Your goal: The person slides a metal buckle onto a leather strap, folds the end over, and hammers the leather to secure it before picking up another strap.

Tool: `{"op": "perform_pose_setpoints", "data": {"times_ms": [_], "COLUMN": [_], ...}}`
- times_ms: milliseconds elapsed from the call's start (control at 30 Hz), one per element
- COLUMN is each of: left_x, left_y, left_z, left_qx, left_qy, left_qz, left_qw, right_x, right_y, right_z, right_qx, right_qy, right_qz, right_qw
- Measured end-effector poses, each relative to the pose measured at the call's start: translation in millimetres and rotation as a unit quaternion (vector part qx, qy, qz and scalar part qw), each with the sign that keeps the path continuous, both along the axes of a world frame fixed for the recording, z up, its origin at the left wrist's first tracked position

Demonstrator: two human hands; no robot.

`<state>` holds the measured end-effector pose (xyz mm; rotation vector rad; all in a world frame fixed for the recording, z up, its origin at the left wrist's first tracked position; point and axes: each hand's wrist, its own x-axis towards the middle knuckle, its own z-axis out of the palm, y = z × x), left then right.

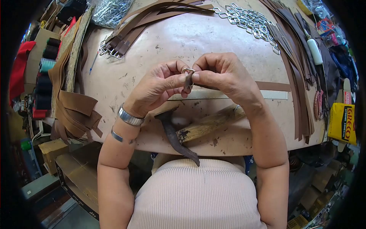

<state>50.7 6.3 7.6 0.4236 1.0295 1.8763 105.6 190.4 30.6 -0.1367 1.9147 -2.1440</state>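
My left hand (162,84) and my right hand (223,74) meet above the middle of the table (183,40). Between their fingertips they pinch a small metal ring buckle (188,71) with a brown leather strap (189,81) passing through it. The left thumb presses on the strap just below the buckle. The strap's far end runs off to the right under my right hand. Two metal bangles sit on my left wrist.
A hammer (190,131) with a wooden handle lies at the near table edge. Brown straps (152,17) with buckles lie at the back, more straps (295,65) on the right, loose buckles (248,19) behind. A yellow adhesive tin (342,122) stands far right, thread spools (45,72) at the left.
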Motion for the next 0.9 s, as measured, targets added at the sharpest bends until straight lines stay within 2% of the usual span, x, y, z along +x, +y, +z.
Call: {"op": "perform_pose_setpoints", "data": {"times_ms": [133,333,567,900], "left_x": [2.4,6.3,10.5,14.0], "left_y": [3.9,7.8,8.8,11.0], "left_z": [-2.3,0.0,-0.7,4.1], "left_qx": [-0.01,-0.033,-0.048,-0.095], "left_qy": [0.052,0.125,0.217,0.242], "left_qz": [0.032,0.147,0.231,0.25], "left_qw": [0.998,0.981,0.947,0.933], "right_x": [-1.4,-0.3,0.0,-0.8], "right_y": [4.8,19.9,22.8,22.2], "right_z": [-1.4,14.2,11.5,8.5], "right_qx": [-0.037,0.102,0.138,0.178], "right_qy": [-0.018,-0.005,0.052,0.089], "right_qz": [0.024,-0.004,-0.045,-0.058], "right_qw": [0.999,0.995,0.988,0.978]}}
